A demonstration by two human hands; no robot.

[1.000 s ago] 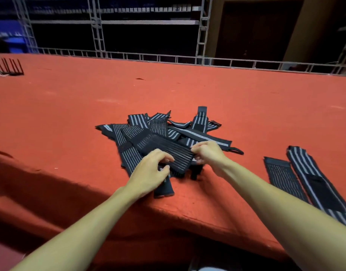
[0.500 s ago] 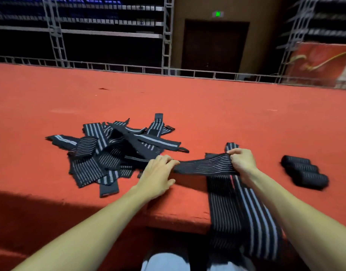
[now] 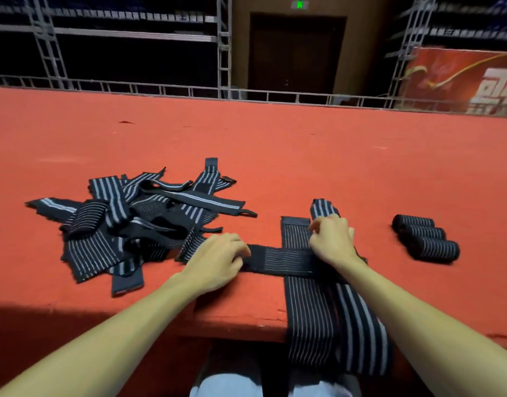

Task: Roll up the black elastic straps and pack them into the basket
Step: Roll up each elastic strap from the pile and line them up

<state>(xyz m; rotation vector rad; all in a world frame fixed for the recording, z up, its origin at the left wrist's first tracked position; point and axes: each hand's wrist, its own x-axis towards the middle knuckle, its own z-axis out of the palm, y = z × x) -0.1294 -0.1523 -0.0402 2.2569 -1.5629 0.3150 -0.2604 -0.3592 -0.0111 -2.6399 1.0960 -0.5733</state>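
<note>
A black elastic strap with thin white lines (image 3: 283, 260) lies crosswise near the red table's front edge. My left hand (image 3: 217, 260) grips its left end with curled fingers. My right hand (image 3: 332, 242) rests on its right part, fingers bent over it. Under it, two long striped straps (image 3: 332, 319) run toward me and hang over the edge. A loose heap of black striped straps (image 3: 132, 222) lies to the left. Three rolled straps (image 3: 427, 239) sit side by side at the right. No basket is in view.
The red felt table (image 3: 275, 144) stretches far back to a metal railing (image 3: 160, 90). Its front edge (image 3: 240, 330) is just below my hands. Dark metal racks, a door and a red banner (image 3: 461, 78) stand behind.
The strap was pulled off the heap and carried right, then laid flat across the two long straps. My view swung right, bringing the rolled straps into sight.
</note>
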